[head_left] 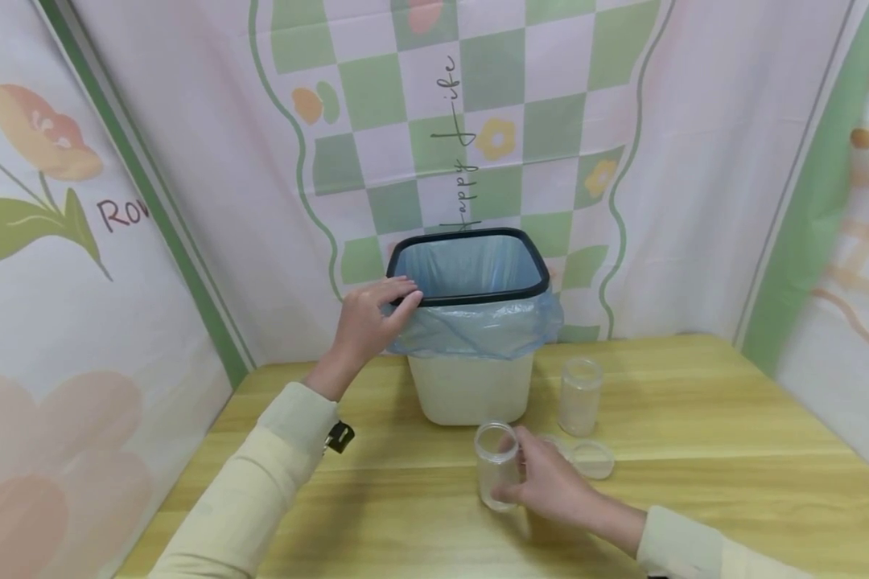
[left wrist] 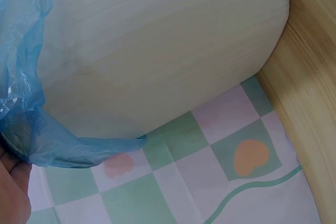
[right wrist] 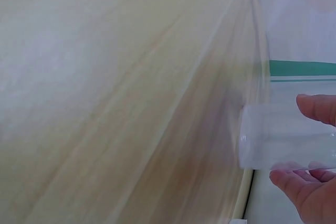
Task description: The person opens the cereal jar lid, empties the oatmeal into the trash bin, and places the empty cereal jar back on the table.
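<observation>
A white trash bin [head_left: 471, 392] with a black rim [head_left: 471, 300] and a blue plastic liner [head_left: 478, 330] folded over its edge stands upright. My left hand [head_left: 372, 318] holds the rim at its near left corner; most of that hand is outside the left wrist view. In front of the bin, my right hand [head_left: 550, 482] grips a clear lidless jar [head_left: 497, 474] from its right side, thumb and fingers around it. The right wrist view shows this jar [right wrist: 278, 137] between thumb and fingers. Whether its base touches the table is hard to tell.
Another clear jar [head_left: 581, 398] stands right of the bin. Near it lies a clear round lid [head_left: 592, 461], with a second one partly hidden by the right hand. The wooden table [head_left: 731, 434] meets a patterned curtain [head_left: 376, 104] at the back.
</observation>
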Available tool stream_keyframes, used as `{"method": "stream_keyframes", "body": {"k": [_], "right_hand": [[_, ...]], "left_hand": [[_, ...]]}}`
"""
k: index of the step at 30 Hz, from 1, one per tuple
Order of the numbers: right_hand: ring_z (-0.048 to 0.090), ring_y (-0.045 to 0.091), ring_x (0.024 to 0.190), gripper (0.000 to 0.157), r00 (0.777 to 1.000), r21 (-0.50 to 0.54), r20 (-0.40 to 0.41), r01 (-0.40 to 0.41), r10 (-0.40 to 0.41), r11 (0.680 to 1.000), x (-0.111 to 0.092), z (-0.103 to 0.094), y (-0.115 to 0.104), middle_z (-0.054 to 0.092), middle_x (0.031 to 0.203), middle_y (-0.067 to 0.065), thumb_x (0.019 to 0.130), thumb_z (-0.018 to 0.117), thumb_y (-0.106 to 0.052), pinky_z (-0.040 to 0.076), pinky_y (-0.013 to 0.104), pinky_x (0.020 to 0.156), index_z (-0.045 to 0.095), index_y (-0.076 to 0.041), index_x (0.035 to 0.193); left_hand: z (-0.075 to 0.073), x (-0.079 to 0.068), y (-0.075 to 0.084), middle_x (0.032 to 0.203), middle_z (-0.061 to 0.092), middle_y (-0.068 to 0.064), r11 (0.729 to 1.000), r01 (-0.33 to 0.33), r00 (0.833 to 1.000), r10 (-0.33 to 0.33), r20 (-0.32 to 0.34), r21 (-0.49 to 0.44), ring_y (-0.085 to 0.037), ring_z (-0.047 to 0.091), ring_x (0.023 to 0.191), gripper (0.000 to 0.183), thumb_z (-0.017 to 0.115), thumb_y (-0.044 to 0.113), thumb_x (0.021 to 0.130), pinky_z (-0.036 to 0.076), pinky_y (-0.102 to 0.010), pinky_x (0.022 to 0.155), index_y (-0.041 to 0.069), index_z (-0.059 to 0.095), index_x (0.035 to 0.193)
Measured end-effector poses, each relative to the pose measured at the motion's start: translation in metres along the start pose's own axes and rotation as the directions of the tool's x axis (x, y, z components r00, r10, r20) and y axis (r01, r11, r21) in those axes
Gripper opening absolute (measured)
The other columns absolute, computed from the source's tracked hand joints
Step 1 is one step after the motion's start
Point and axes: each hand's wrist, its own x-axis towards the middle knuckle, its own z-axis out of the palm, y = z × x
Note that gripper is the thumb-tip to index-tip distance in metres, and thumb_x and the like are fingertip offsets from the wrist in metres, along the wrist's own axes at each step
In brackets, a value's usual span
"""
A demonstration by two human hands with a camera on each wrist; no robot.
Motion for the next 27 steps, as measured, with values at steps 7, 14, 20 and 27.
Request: {"method": "stream_keyframes", "body": {"k": [7, 14, 20, 27], "right_hand": [[0.062, 0.036, 0.1, 0.054, 0.998, 0.021, 0.021, 0.058, -0.059, 0.998, 0.003, 0.001, 0.005, 0.064, 0.107, 0.007, 0.07, 0.086, -0.022, 0.053, 0.055, 0.081, 0.053, -0.004, 0.109], [0.059, 0.026, 0.096, 0.064, 0.997, 0.012, 0.065, 0.051, -0.052, 0.999, 0.004, -0.003, 0.005, 0.062, 0.109, 0.009, 0.07, 0.086, -0.029, 0.052, 0.049, 0.08, 0.053, -0.001, 0.118], [0.059, 0.039, 0.106, 0.073, 0.992, 0.051, 0.126, 0.025, -0.031, 0.998, -0.001, -0.018, 0.004, 0.06, 0.12, 0.02, 0.07, 0.086, -0.019, 0.049, 0.053, 0.09, 0.05, 0.007, 0.128], [0.06, 0.037, 0.106, 0.063, 0.987, 0.053, 0.15, 0.05, -0.057, 0.997, -0.001, -0.051, 0.0, 0.062, 0.115, 0.016, 0.077, 0.082, -0.022, 0.05, 0.047, 0.09, 0.053, 0.008, 0.124]], "left_hand": [[-0.003, 0.001, -0.003, 0.098, 0.073, -0.01, 1.0, 0.009, 1.0, -0.008, 0.016, -0.001, -0.023, 0.068, 0.099, 0.019, 0.07, 0.018, 0.089, 0.053, -0.04, 0.089, 0.003, 0.077, 0.1], [-0.006, 0.0, -0.006, 0.1, 0.073, -0.01, 0.999, 0.028, 0.999, -0.029, 0.044, 0.015, -0.023, 0.068, 0.101, 0.02, 0.068, 0.019, 0.09, 0.052, -0.04, 0.09, 0.004, 0.077, 0.101], [-0.002, -0.005, -0.005, 0.104, 0.072, -0.012, 0.999, 0.032, 0.999, -0.033, 0.042, 0.013, -0.025, 0.065, 0.107, 0.023, 0.068, 0.018, 0.091, 0.05, -0.041, 0.093, 0.001, 0.075, 0.105], [0.003, -0.004, -0.002, 0.113, 0.069, -0.015, 0.997, 0.071, 0.996, -0.071, 0.054, -0.009, -0.028, 0.06, 0.116, 0.028, 0.064, 0.018, 0.094, 0.045, -0.041, 0.099, -0.002, 0.071, 0.113]]}}
